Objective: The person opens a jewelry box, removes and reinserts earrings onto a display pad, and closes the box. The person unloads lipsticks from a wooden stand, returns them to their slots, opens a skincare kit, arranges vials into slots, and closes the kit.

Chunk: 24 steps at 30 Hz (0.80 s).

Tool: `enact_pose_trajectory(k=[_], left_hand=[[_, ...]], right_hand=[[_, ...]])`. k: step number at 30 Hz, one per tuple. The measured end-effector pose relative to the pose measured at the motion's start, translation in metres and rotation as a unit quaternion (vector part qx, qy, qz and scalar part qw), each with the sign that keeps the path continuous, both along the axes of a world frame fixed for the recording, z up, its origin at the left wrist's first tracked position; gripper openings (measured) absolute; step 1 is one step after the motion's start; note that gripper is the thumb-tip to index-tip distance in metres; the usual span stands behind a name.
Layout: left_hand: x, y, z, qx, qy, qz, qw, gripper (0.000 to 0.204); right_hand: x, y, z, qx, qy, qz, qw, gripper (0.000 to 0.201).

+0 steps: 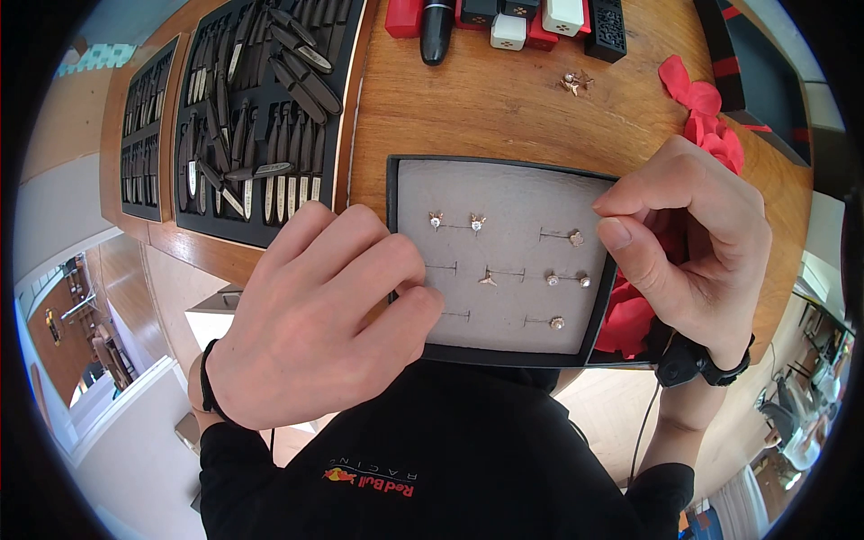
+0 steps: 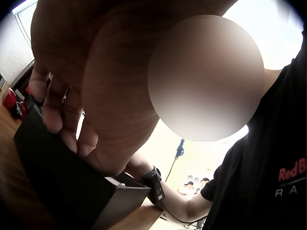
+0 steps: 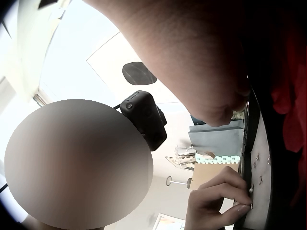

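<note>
A shallow black box with a grey pad lies at the table's front edge. Several small earrings sit along slits in the pad: two sparkling ones at upper left, a flower-shaped one at right, a pearl pair below it, and a round one lowest. My left hand covers the box's left side; in the right wrist view its thumb and forefinger pinch an earring at the pad. Over the right edge hovers my right hand, thumb and forefinger bent towards each other with a gap, nothing visible between them.
Dark trays of slim black pieces with gold labels stand at left. Small red, black and white boxes line the back beside a black rounded stick. Gold jewellery, red petals and a black box lie at right.
</note>
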State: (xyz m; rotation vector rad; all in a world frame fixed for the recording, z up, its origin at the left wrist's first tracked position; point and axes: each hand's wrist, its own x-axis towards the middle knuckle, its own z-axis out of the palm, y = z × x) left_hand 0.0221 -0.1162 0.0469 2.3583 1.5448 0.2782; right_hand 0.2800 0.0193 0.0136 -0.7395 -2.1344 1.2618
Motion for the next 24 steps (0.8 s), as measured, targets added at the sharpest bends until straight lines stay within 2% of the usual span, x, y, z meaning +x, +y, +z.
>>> enact_pose_trajectory(k=[24], left_hand=[[0.0001, 0.0052, -0.0037, 0.005, -0.037, 0.016, 0.999, 0.025]], right_hand=[[0.0005, 0.0007, -0.0008, 0.009, -0.006, 0.000, 1.000, 0.013]])
